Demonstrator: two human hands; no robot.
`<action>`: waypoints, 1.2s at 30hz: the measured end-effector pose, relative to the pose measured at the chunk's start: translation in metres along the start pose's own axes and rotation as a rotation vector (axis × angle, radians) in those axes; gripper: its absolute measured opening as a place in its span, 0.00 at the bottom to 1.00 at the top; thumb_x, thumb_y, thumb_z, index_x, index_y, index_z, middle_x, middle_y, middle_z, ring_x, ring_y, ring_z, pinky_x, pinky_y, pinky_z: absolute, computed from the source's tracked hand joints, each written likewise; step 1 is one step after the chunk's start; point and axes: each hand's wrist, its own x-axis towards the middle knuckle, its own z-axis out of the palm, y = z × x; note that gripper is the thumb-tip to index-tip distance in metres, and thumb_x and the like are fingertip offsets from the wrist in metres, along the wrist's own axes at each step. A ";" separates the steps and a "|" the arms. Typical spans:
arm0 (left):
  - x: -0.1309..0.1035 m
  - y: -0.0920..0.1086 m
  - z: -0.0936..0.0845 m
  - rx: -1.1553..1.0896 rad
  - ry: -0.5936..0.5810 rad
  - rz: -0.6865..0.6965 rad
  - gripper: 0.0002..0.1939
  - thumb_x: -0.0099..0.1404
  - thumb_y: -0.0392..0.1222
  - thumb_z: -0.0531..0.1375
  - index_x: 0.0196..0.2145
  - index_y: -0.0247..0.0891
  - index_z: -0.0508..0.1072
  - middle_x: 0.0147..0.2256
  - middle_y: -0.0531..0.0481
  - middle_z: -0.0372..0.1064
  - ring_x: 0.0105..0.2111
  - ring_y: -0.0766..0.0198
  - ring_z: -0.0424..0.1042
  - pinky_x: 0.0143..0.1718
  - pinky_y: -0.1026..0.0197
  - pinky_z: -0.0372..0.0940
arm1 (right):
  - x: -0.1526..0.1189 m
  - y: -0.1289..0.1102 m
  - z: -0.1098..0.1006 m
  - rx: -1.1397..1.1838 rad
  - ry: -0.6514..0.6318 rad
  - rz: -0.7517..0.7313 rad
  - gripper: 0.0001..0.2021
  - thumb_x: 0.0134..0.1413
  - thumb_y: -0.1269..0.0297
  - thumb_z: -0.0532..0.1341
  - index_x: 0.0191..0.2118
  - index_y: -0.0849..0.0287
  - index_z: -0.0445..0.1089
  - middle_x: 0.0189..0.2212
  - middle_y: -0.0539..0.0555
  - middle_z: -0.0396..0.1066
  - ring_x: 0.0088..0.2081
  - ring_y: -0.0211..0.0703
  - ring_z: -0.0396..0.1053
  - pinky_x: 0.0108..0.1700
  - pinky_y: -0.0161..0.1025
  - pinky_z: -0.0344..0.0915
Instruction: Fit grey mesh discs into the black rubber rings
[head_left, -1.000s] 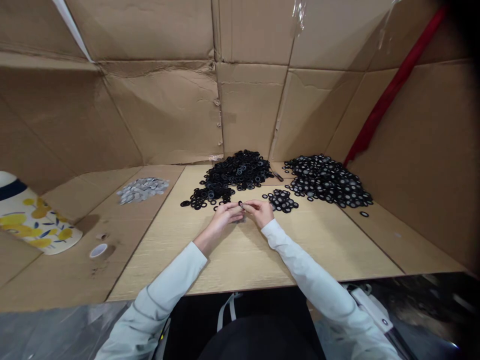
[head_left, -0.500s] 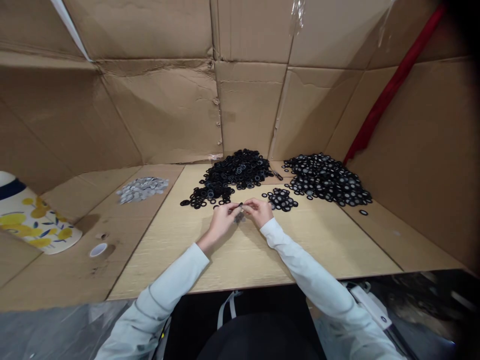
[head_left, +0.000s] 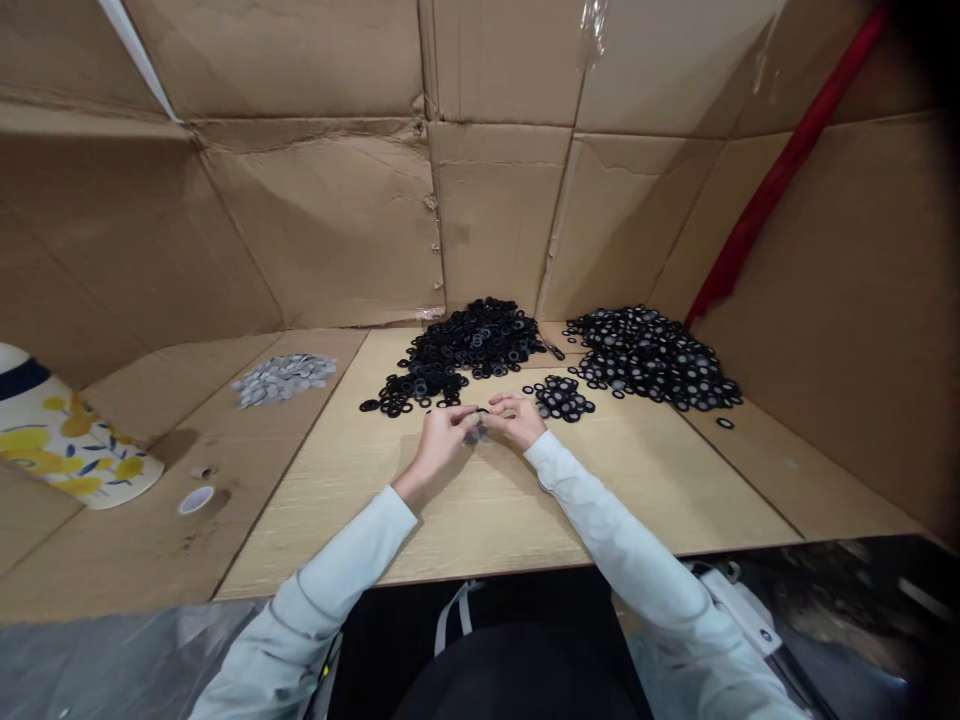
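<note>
My left hand (head_left: 444, 434) and my right hand (head_left: 516, 420) meet over the middle of the board, fingertips pinched together. Between them is a small black ring (head_left: 482, 411), gripped from both sides and partly hidden by the fingers. A few small grey discs (head_left: 475, 434) lie on the board just under the fingers. Behind my hands rises a heap of black rings (head_left: 480, 335), its loose edge spreading toward my left hand. Close to the right of my right hand is a small pile of black rings with pale centres (head_left: 564, 398).
A bigger pile of pale-centred rings (head_left: 652, 360) sits at the back right. Flat grey discs (head_left: 285, 379) are heaped at left, near a white tape roll (head_left: 196, 500) and a flowered container (head_left: 79, 440). A small dark tool (head_left: 555, 350) lies between the piles. Cardboard walls (head_left: 322, 220) enclose the back and sides.
My right hand's fingers have shifted slightly, and a little more of the black ring shows between the fingertips. The piles look the same.
</note>
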 end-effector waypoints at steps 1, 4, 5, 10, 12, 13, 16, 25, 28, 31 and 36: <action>0.000 0.001 0.000 -0.070 0.004 -0.029 0.12 0.52 0.41 0.61 0.33 0.31 0.76 0.33 0.42 0.74 0.29 0.62 0.70 0.31 0.62 0.62 | 0.000 0.001 0.000 0.033 -0.007 0.002 0.09 0.30 0.59 0.67 0.17 0.60 0.70 0.33 0.57 0.68 0.39 0.46 0.67 0.44 0.45 0.62; 0.001 0.004 0.000 -0.234 -0.005 -0.113 0.15 0.47 0.40 0.65 0.33 0.30 0.77 0.35 0.40 0.74 0.29 0.61 0.71 0.32 0.61 0.63 | 0.001 -0.001 0.000 0.143 -0.030 0.010 0.10 0.28 0.58 0.68 0.17 0.59 0.71 0.33 0.55 0.68 0.40 0.46 0.66 0.48 0.46 0.59; 0.001 0.006 0.000 -0.269 -0.011 -0.136 0.15 0.45 0.39 0.66 0.33 0.31 0.77 0.35 0.40 0.74 0.29 0.61 0.71 0.32 0.60 0.63 | 0.000 -0.002 0.000 0.179 -0.036 0.022 0.11 0.27 0.58 0.68 0.17 0.59 0.71 0.33 0.55 0.69 0.40 0.46 0.66 0.49 0.46 0.59; -0.002 0.012 -0.002 -0.336 -0.046 -0.194 0.15 0.44 0.40 0.67 0.33 0.33 0.77 0.34 0.41 0.74 0.29 0.63 0.71 0.34 0.59 0.64 | -0.002 -0.007 -0.001 0.365 -0.118 0.111 0.10 0.28 0.58 0.68 0.19 0.60 0.73 0.36 0.56 0.70 0.42 0.46 0.66 0.48 0.44 0.59; -0.002 0.012 -0.003 -0.314 -0.059 -0.183 0.16 0.45 0.40 0.67 0.33 0.34 0.77 0.34 0.42 0.75 0.28 0.63 0.71 0.34 0.59 0.64 | -0.003 -0.006 -0.001 0.419 -0.144 0.129 0.10 0.28 0.58 0.68 0.19 0.60 0.73 0.36 0.56 0.71 0.40 0.45 0.67 0.45 0.42 0.61; -0.002 0.012 -0.003 -0.296 -0.062 -0.172 0.16 0.45 0.40 0.67 0.34 0.34 0.77 0.34 0.42 0.75 0.28 0.63 0.71 0.34 0.59 0.64 | -0.003 -0.006 -0.001 0.439 -0.151 0.137 0.10 0.28 0.58 0.68 0.18 0.60 0.72 0.36 0.56 0.71 0.39 0.45 0.67 0.43 0.41 0.63; -0.002 0.013 -0.005 -0.249 -0.057 -0.147 0.16 0.45 0.40 0.67 0.34 0.33 0.77 0.33 0.42 0.75 0.28 0.63 0.71 0.32 0.59 0.64 | -0.003 -0.004 0.001 0.483 -0.170 0.165 0.13 0.27 0.56 0.68 0.16 0.62 0.71 0.36 0.57 0.72 0.35 0.42 0.68 0.36 0.38 0.64; 0.000 0.014 -0.003 -0.208 -0.118 -0.109 0.20 0.44 0.40 0.67 0.37 0.33 0.75 0.35 0.42 0.74 0.31 0.61 0.72 0.34 0.59 0.65 | -0.002 -0.003 0.001 0.457 -0.145 0.182 0.13 0.29 0.56 0.67 0.19 0.61 0.73 0.33 0.54 0.72 0.30 0.37 0.67 0.32 0.35 0.63; 0.003 0.009 -0.003 -0.197 -0.043 -0.100 0.16 0.43 0.40 0.67 0.32 0.31 0.75 0.30 0.42 0.74 0.27 0.62 0.71 0.32 0.59 0.65 | -0.003 -0.002 0.002 0.431 -0.155 0.145 0.13 0.29 0.55 0.67 0.17 0.61 0.71 0.33 0.55 0.71 0.34 0.41 0.68 0.37 0.38 0.63; 0.003 0.008 -0.003 -0.164 -0.050 -0.092 0.15 0.43 0.39 0.66 0.31 0.31 0.73 0.24 0.47 0.72 0.24 0.65 0.69 0.28 0.61 0.64 | -0.005 -0.002 0.004 0.405 -0.132 0.095 0.12 0.31 0.55 0.67 0.19 0.60 0.73 0.34 0.55 0.70 0.38 0.43 0.67 0.43 0.40 0.62; 0.000 0.011 0.000 -0.114 -0.054 -0.014 0.16 0.45 0.38 0.64 0.33 0.35 0.66 0.19 0.58 0.63 0.20 0.71 0.63 0.24 0.67 0.59 | -0.007 0.000 0.010 0.299 -0.010 0.071 0.11 0.31 0.56 0.66 0.18 0.59 0.72 0.33 0.55 0.68 0.41 0.46 0.66 0.47 0.44 0.60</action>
